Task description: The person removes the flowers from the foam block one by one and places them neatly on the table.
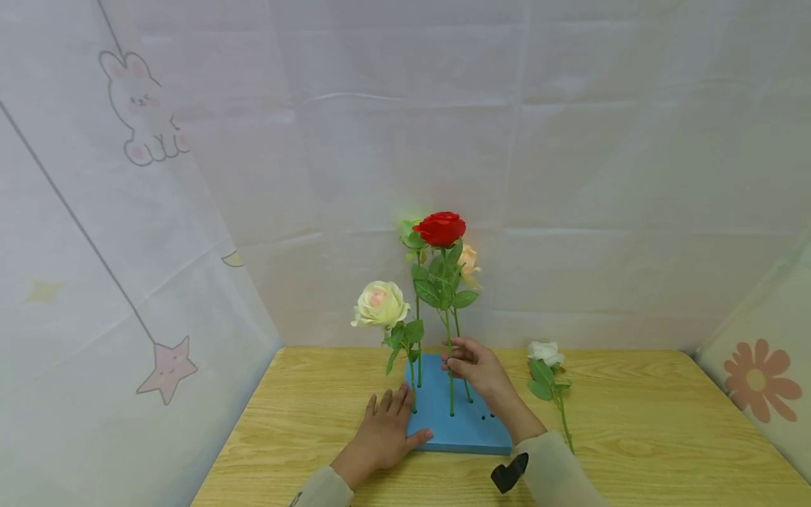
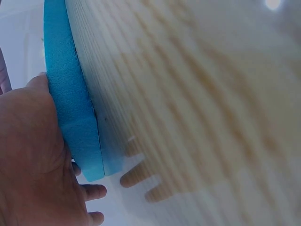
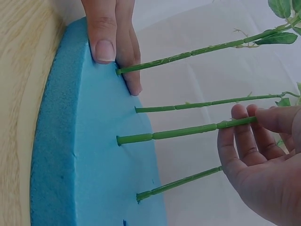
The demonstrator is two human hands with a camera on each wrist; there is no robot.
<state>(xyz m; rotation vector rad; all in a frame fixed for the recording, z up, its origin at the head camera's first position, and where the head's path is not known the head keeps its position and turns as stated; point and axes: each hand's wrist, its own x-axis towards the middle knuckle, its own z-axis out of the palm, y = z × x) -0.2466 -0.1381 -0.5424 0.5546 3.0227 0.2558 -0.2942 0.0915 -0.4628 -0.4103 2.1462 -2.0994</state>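
Note:
A blue foam block [image 1: 434, 384] lies on the table, with several artificial roses upright in its holes. My right hand [image 1: 484, 370] pinches the stem of the red rose [image 1: 441, 229] between thumb and fingers; in the right wrist view that green stem [image 3: 169, 134] enters the foam at its lower end. Flat against the block's left front corner rests my left hand [image 1: 383, 433], its fingers spread and the thumb on top. Beside that hand stands a cream rose [image 1: 379, 305] with a pink centre. Behind the red one are a green rose [image 1: 408, 234] and a peach rose [image 1: 469, 262], both partly hidden.
On the wooden table [image 1: 633, 401], right of the block, lies a white rose [image 1: 545, 352] with its stem toward me. Small dark holes [image 1: 484, 417] show in the foam near my right wrist. A pale curtain [image 1: 570, 176] hangs behind the table.

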